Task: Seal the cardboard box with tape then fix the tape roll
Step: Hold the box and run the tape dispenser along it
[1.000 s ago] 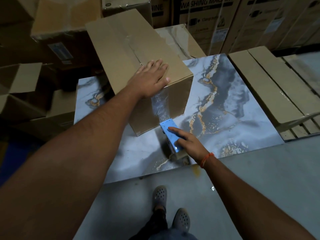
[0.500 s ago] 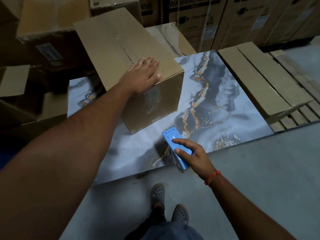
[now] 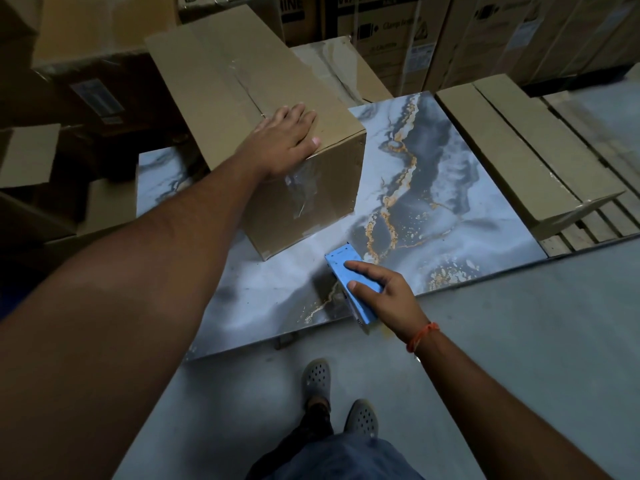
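A brown cardboard box stands on a marble-patterned slab. Clear tape runs along its top seam and down its near side. My left hand lies flat on the box's near top edge, fingers spread, pressing on the tape. My right hand grips a blue tape dispenser, held just above the slab's near edge, a little in front of the box's lower corner. The tape roll itself is hidden under the dispenser and my hand.
Flat cardboard packs on wooden slats lie to the right of the slab. Large printed cartons stand behind. Open boxes crowd the left. My feet are on grey concrete floor in front of the slab.
My right hand has pulled the blue dispenser away from the box's near side, toward me and the slab's edge. My left hand stays pressed on the box top.
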